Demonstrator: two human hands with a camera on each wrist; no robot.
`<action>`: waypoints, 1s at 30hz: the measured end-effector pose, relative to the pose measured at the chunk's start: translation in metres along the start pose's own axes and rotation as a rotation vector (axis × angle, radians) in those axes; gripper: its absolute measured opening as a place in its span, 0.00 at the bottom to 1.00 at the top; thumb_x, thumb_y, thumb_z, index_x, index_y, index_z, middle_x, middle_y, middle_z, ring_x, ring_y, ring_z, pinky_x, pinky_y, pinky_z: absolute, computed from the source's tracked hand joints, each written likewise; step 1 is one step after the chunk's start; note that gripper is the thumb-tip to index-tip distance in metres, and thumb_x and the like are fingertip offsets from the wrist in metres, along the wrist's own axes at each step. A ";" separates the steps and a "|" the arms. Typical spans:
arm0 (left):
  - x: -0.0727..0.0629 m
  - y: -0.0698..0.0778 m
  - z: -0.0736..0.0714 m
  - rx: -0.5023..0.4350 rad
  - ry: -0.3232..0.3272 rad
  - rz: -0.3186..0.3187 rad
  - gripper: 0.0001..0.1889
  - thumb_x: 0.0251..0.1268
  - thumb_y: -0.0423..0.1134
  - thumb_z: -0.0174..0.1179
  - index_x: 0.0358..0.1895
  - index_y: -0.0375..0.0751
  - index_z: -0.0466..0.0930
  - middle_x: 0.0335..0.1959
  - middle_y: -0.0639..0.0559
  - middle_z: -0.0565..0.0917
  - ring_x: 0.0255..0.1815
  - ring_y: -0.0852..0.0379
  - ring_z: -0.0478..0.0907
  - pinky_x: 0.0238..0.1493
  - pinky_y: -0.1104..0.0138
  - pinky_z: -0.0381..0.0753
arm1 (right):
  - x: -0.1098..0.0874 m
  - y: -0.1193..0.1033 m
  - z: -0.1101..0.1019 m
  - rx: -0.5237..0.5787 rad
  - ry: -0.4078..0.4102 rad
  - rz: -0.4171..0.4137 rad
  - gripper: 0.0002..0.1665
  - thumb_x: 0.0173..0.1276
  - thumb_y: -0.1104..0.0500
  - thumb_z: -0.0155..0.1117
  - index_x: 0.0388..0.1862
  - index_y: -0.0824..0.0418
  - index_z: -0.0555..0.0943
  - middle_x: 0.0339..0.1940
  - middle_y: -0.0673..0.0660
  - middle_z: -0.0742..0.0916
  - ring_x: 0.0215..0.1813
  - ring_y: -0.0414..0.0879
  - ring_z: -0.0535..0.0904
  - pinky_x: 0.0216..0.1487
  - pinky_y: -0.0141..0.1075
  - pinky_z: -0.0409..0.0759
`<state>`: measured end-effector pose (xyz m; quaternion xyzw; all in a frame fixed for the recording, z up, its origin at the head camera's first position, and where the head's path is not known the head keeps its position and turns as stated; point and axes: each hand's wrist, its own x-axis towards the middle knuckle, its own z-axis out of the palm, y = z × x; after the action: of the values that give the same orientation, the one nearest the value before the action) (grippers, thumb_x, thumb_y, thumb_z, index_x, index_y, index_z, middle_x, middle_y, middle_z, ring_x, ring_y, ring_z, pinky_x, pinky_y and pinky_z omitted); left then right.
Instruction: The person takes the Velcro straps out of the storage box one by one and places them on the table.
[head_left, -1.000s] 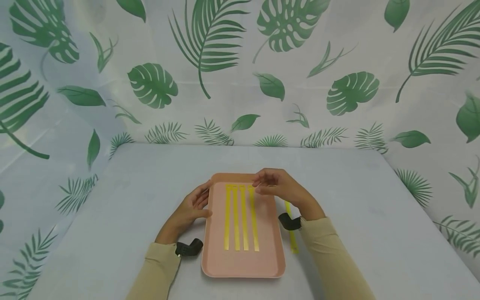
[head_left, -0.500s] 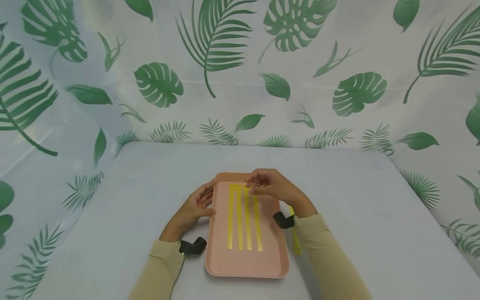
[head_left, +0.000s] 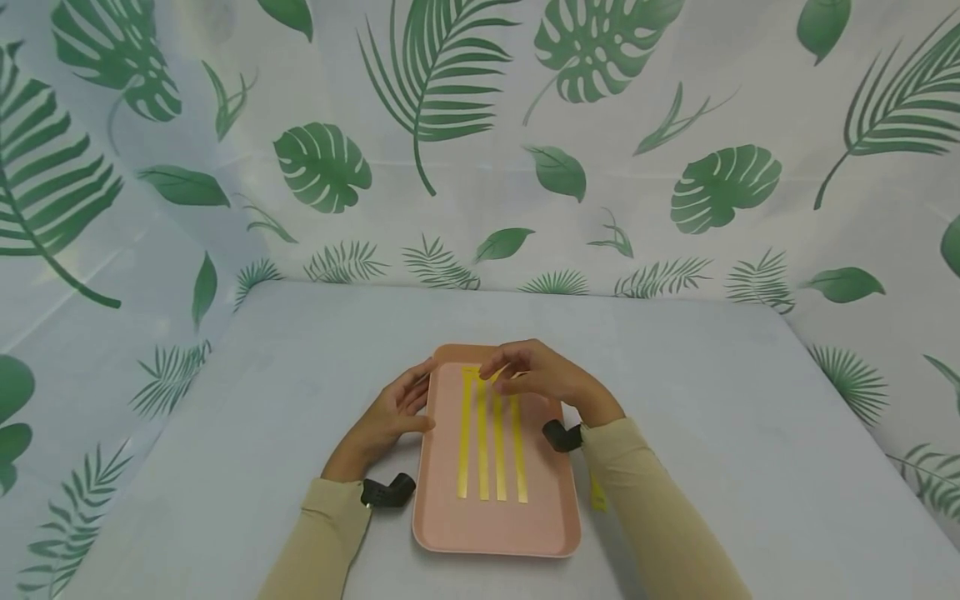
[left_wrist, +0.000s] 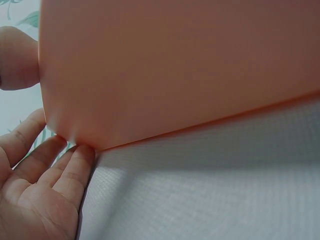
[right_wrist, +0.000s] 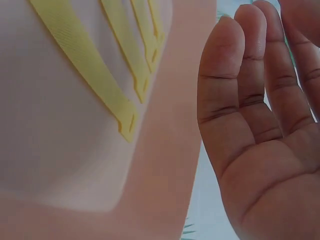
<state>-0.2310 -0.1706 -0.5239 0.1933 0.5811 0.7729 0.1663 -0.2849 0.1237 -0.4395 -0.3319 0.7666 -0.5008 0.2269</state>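
Note:
A pink tray (head_left: pixel 495 537) holds several flat yellow strips (head_left: pixel 482 450), laid side by side lengthwise. Each strip has a slot near its far end, as the yellow strip (right_wrist: pixel 85 65) in the right wrist view shows. At the tray's left edge rests my left hand (head_left: pixel 390 417), fingertips and thumb against its side; in the left wrist view, fingers (left_wrist: pixel 75 172) touch the tray's outer wall (left_wrist: pixel 175 65). Over the strips' far ends hovers my right hand (head_left: pixel 547 373), its fingers loosely bent with nothing between them. It covers part of the strips in the head view.
Another yellow strip (head_left: pixel 597 497) lies on the white table (head_left: pixel 697 400) just right of the tray, mostly hidden behind my right forearm. Dark wrist cameras (head_left: pixel 388 490) sit at both cuffs. A leaf-patterned cloth (head_left: pixel 600 183) closes off the back and sides.
My right hand has moved left across the strips' far ends, from the rightmost strip toward the middle ones. The left hand stays at the tray's edge; the head view has shifted slightly.

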 end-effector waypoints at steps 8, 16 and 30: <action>0.000 0.001 -0.001 0.017 0.014 -0.018 0.55 0.57 0.20 0.67 0.86 0.23 0.43 0.87 0.25 0.48 0.88 0.30 0.46 0.80 0.68 0.68 | 0.013 0.006 0.002 0.005 -0.073 -0.004 0.15 0.73 0.77 0.64 0.56 0.81 0.81 0.57 0.76 0.86 0.56 0.72 0.86 0.52 0.47 0.92; 0.000 0.003 -0.001 -0.003 -0.018 -0.018 0.54 0.61 0.21 0.67 0.87 0.25 0.41 0.87 0.26 0.47 0.88 0.30 0.47 0.78 0.70 0.71 | 0.021 0.007 0.006 -0.060 -0.121 0.052 0.14 0.75 0.72 0.67 0.57 0.72 0.85 0.58 0.67 0.89 0.53 0.61 0.89 0.50 0.43 0.91; 0.000 0.003 0.000 0.003 0.011 -0.028 0.55 0.56 0.21 0.66 0.87 0.25 0.43 0.88 0.28 0.48 0.88 0.32 0.48 0.79 0.69 0.69 | 0.039 0.008 0.010 -0.092 -0.261 0.037 0.16 0.72 0.78 0.59 0.55 0.74 0.86 0.52 0.68 0.90 0.47 0.57 0.89 0.53 0.35 0.86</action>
<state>-0.2316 -0.1713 -0.5212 0.1812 0.5859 0.7706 0.1736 -0.3066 0.0909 -0.4514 -0.3902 0.7586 -0.4133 0.3184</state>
